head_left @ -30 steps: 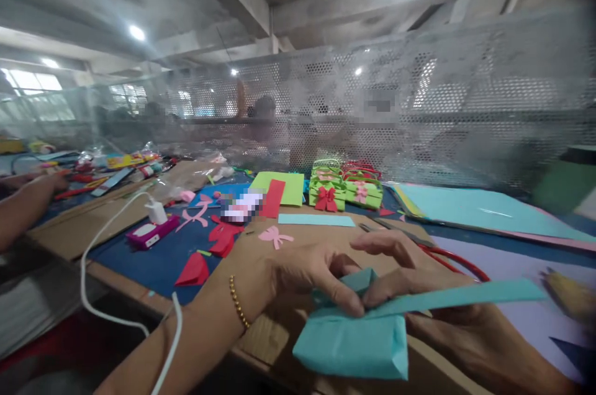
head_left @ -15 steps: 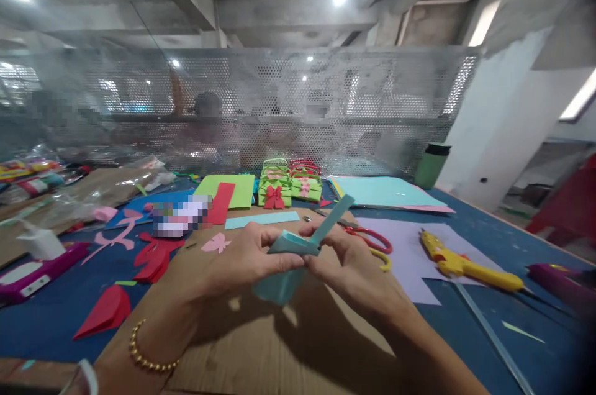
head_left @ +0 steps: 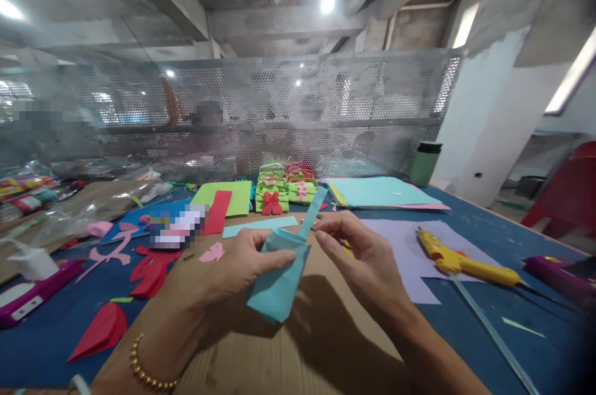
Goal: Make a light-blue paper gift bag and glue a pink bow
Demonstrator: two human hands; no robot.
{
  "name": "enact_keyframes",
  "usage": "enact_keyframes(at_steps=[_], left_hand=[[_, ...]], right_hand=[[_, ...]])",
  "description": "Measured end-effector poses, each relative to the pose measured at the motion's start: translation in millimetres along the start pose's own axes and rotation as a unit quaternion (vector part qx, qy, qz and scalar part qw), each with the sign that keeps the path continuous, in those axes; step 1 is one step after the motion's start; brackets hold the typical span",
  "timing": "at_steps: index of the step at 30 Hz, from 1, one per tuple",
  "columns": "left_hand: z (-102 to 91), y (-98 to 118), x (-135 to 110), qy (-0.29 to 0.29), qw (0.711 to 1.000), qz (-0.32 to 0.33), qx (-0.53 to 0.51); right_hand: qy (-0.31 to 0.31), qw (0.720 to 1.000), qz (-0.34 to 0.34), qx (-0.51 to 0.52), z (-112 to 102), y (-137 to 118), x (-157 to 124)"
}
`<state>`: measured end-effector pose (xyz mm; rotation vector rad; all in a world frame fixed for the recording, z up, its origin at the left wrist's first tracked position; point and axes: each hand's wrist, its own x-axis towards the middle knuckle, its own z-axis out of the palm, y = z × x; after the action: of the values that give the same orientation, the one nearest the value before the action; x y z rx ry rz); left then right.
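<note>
My left hand [head_left: 233, 267] grips a folded teal paper bag [head_left: 279, 280] by its upper left edge, thumb across the front, holding it up over a brown cardboard sheet [head_left: 288, 345]. A teal paper strip [head_left: 311, 212] sticks up from the bag's top right corner. My right hand [head_left: 363, 255] is beside that strip, fingers curled and pinching near its base. A gold bead bracelet [head_left: 144, 370] is on my left wrist.
A yellow glue gun [head_left: 465, 261] lies right on lilac paper [head_left: 414, 258]. Small green paper bags with bows [head_left: 284, 190], green and red sheets [head_left: 223, 199], a teal sheet stack [head_left: 377, 191], red and pink cut-outs [head_left: 149, 264], a purple device [head_left: 28, 295] and a green cup [head_left: 423, 164] surround. Perforated screen behind.
The view swung right and settled. The teal bag was lifted off the cardboard and turned upright; its long strip went from lying sideways to standing up between my hands.
</note>
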<state>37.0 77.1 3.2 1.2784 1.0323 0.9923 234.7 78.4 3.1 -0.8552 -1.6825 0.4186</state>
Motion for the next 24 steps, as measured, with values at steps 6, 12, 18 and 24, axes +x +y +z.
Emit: enact_keyframes(at_steps=[6,12,18,24], left_hand=[[-0.5,3.8,0.7,0.006,0.997,0.020,0.071],[-5.3,-0.8,3.6,0.038,0.964,0.205,0.165],[-11.6,-11.5,5.6,0.064,0.871,0.398,0.281],[-8.8,-11.4,5.2,0.052,0.833,0.455,0.309]], right_hand=[[0.007,0.995,-0.085,-0.060,1.9,-3.6,-4.5],[0.036,0.996,-0.063,-0.058,-10.5,-10.1,-6.6],[-0.042,0.991,-0.124,0.004,-7.6,-12.7,-6.6],[-0.050,0.991,-0.122,0.019,-8.9,-10.0,-9.6]])
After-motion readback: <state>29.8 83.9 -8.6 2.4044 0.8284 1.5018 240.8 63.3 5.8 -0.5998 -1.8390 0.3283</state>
